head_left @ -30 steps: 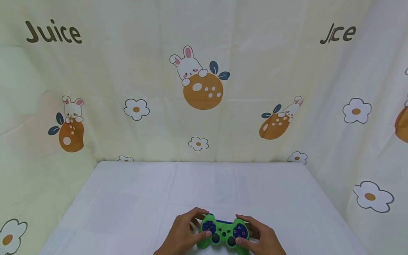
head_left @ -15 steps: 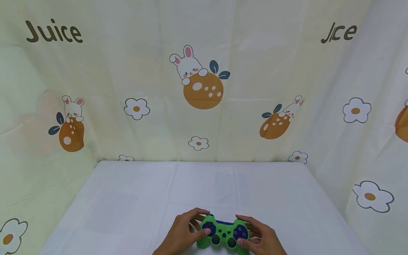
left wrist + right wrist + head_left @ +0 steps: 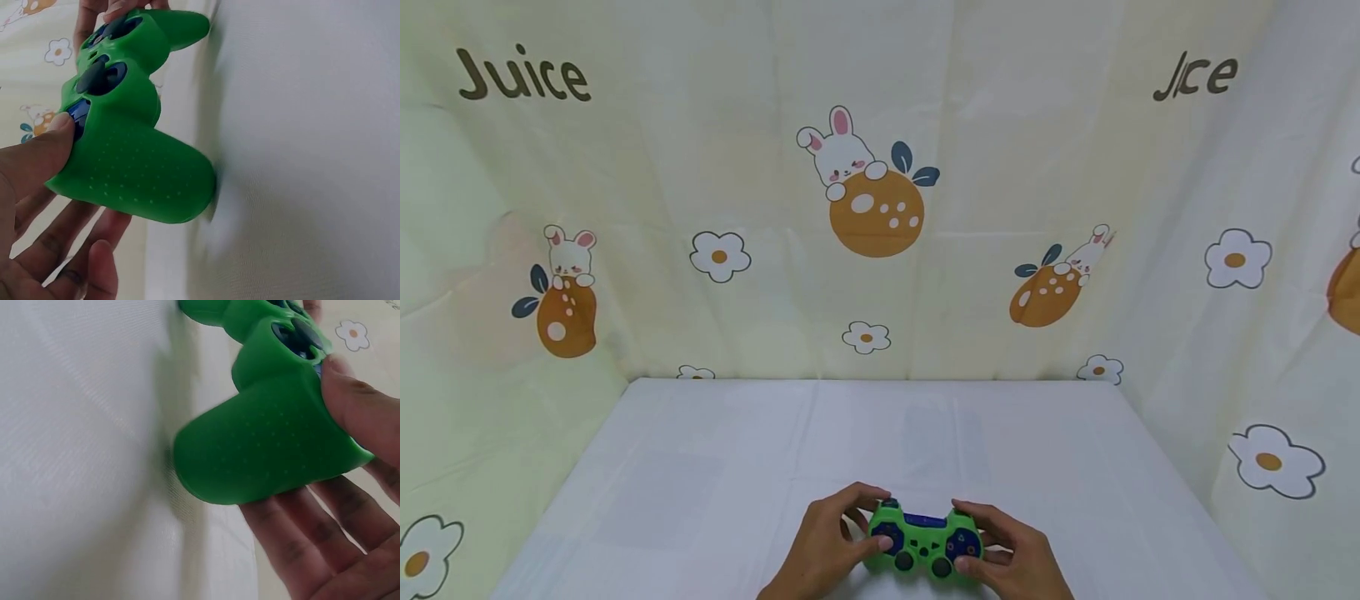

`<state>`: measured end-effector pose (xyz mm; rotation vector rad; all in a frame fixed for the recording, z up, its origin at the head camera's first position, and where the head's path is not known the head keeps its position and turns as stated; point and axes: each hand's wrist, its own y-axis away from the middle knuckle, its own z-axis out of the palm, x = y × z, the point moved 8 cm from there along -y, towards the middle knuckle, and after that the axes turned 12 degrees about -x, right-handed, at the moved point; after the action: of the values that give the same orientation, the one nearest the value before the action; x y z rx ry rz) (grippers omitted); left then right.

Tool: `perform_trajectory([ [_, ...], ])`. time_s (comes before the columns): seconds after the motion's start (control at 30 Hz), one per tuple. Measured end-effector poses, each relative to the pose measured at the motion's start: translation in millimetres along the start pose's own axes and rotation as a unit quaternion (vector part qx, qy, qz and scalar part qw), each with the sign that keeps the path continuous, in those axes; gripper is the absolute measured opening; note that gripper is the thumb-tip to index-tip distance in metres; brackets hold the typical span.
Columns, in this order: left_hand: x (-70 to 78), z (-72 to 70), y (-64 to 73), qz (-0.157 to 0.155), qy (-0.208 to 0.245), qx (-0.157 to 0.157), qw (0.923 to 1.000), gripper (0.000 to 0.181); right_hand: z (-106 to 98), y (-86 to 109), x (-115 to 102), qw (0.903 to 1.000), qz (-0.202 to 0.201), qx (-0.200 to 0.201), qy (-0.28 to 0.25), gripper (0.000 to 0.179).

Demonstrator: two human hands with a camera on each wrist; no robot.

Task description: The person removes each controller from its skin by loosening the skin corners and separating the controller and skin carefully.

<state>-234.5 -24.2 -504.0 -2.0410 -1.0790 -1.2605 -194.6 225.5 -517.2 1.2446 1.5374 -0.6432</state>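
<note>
A game controller [image 3: 922,546] in a green dotted cover, with blue button areas and dark thumbsticks, is held between both hands low in the head view. My left hand [image 3: 830,537] grips its left side, thumb on the blue directional pad and index finger at the top shoulder. On the other side my right hand [image 3: 1018,550] holds it, thumb near the face buttons and fingers behind. In the left wrist view the green handle [image 3: 150,169] points at the white cloth, its tip right at the surface. The right wrist view shows the other handle [image 3: 250,450] tilted close over the cloth.
A white cloth-covered table [image 3: 737,467] spreads out beyond the hands. Behind it and at both sides hangs a cream curtain [image 3: 760,125] printed with rabbits, oranges and flowers.
The controller has tipped slightly, its top edge rising and its handles dropping out of sight in the head view. Both hands move up a little with it and keep their hold.
</note>
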Motion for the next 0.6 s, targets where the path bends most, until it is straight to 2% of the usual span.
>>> perform_trajectory([
  [0.17, 0.6, -3.5, 1.0, -0.006, -0.013, 0.024, 0.9996, 0.044, -0.1, 0.1, -8.1, 0.9992, -0.02, 0.032, 0.013, 0.062],
  [0.4, 0.6, -5.3, 1.9, 0.006, -0.023, 0.036, 0.9991, 0.044, 0.6, 0.5, -11.8, 0.9967, -0.06, 0.053, 0.014, 0.059],
  [0.6, 0.2, -6.1, 0.8, 0.01, -0.028, 0.022, 0.9993, 0.043, -0.6, -1.5, -8.3, 0.9986, -0.043, 0.023, 0.02, 0.06],
])
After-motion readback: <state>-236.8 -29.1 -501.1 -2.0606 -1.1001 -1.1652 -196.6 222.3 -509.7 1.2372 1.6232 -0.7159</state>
